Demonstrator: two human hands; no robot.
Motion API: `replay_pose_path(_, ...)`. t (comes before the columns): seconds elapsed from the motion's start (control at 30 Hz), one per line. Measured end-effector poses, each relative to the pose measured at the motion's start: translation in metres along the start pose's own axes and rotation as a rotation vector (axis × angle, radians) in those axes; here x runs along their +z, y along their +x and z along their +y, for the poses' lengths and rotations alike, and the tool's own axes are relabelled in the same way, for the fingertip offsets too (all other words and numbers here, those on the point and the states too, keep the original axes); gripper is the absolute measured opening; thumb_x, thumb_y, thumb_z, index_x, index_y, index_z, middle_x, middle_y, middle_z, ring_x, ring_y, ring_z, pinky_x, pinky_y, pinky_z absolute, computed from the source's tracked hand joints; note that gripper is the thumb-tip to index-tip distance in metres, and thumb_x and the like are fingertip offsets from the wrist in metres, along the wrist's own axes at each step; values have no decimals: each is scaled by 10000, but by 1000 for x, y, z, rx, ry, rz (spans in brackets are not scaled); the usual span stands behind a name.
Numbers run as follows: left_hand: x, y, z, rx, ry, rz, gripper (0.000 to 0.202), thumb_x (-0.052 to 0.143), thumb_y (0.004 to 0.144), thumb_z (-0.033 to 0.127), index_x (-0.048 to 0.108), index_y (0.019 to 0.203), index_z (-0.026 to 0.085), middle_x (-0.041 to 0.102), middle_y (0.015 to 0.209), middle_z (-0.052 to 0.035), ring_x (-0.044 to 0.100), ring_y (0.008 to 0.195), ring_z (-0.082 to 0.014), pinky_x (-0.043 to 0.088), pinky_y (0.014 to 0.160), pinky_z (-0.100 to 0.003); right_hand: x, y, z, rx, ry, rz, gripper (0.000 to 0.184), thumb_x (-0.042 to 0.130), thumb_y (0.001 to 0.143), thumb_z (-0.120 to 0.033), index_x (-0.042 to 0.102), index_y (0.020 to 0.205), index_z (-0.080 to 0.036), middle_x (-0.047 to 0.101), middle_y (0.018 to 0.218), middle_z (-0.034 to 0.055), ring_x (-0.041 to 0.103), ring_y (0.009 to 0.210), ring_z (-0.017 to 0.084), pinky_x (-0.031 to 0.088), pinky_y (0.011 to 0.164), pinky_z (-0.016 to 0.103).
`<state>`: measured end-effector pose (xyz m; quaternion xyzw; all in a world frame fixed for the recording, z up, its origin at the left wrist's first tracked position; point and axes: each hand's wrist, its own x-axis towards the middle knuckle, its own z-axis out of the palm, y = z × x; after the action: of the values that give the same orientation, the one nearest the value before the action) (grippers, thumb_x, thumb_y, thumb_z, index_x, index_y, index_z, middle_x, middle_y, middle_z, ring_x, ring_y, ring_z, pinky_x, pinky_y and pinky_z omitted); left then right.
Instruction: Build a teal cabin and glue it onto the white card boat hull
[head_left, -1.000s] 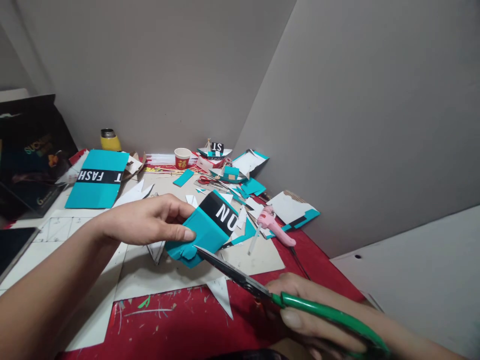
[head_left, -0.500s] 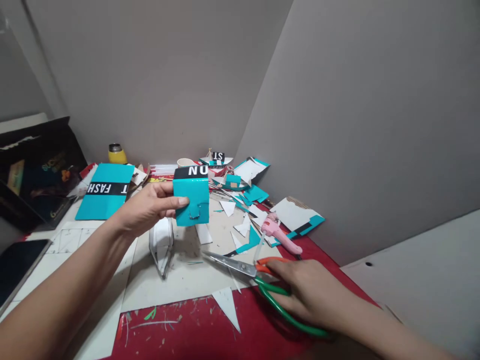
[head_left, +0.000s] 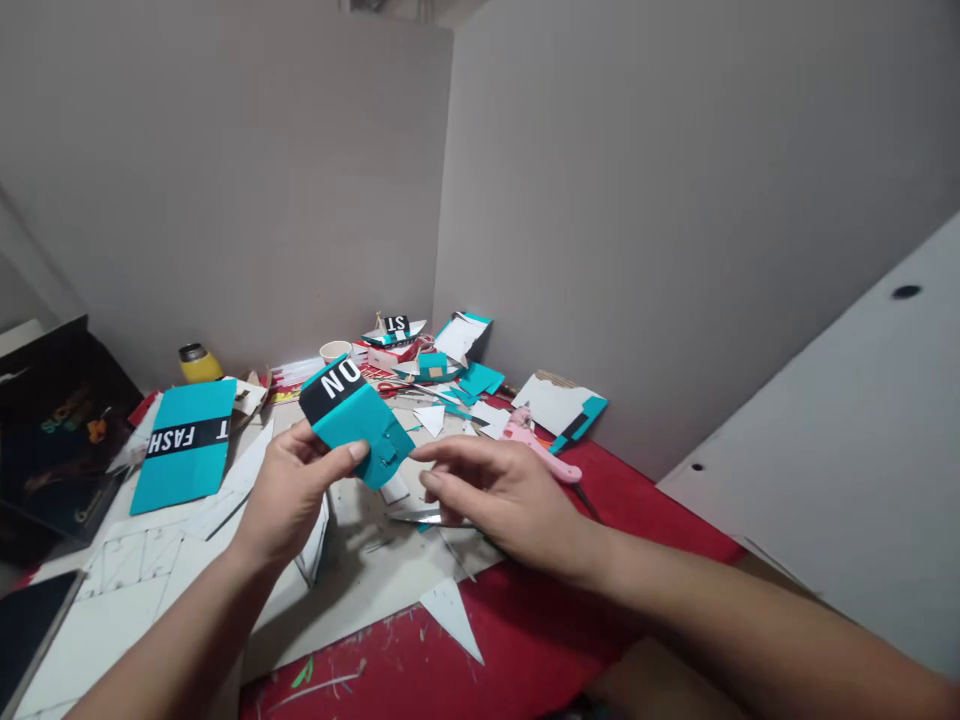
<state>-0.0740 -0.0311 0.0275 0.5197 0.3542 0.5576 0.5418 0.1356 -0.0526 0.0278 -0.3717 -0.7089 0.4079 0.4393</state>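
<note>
My left hand (head_left: 289,490) pinches a teal card piece (head_left: 354,418) with a black band reading "NO", held tilted above the table. My right hand (head_left: 502,492) is beside it with fingers stretched toward the card's lower right edge, holding nothing. The scissors (head_left: 420,516) lie on the table under my right hand, only the blade tips showing. A pink glue gun (head_left: 541,446) lies just behind my right hand.
A large teal card (head_left: 184,445) marked "FASH" lies at the left. Teal and white offcuts (head_left: 450,385), a paper cup (head_left: 335,351) and a yellow bottle (head_left: 196,364) crowd the back. White sheets (head_left: 112,590) cover the red table (head_left: 525,640). Grey walls close the corner.
My right hand set the green-handled scissors down on the table and came up to the teal card. My left hand turned the card and brought it closer.
</note>
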Motion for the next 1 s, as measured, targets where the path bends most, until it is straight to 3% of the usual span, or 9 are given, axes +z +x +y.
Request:
replay_pose_path(0.1,3,-4,-4,57,55,38,240,765,752,198,712,986,192,751,963,-34,673,854,-167,529,833,-301,14,12,-4,135,170,17,198,631,824,-313,659,931,-149,588,613,-34,537,464,79,437,453,211)
replay_pose_path(0.27,7,-5,-7,56,101,20,288,747,775,228,685,1050,172,742,1025,-57,674,944,-206,524,879,-336,18,20,0,259,293,42,155,664,791,-261,646,888,-142,602,591,-39,524,417,64,419,406,186)
replay_pose_path(0.57,18,-10,-8,74,162,42,216,735,781,236,691,988,193,750,1007,-24,678,941,-192,513,902,-317,25,26,8,323,443,45,198,727,720,-281,567,748,-169,620,562,-47,520,400,51,409,368,144)
replay_pose_path(0.77,19,-12,-13,149,387,110,163,758,739,249,712,887,197,761,858,-10,688,788,-183,536,776,-284,25,24,16,150,304,50,154,665,742,-243,543,675,-176,543,526,-65,458,415,57,367,390,166)
replay_pose_path(0.93,14,-17,-24,254,697,192,143,733,748,298,710,842,193,748,825,-29,675,741,-206,518,731,-309,24,21,23,-255,-188,105,159,521,791,-165,471,642,-193,450,559,-53,417,502,78,337,489,203)
replay_pose_path(1.0,14,-18,-27,262,753,210,139,728,743,305,710,818,190,740,791,-30,664,706,-207,512,698,-306,23,22,24,-353,-294,92,177,499,779,-153,423,627,-203,417,570,-50,379,516,86,308,515,225)
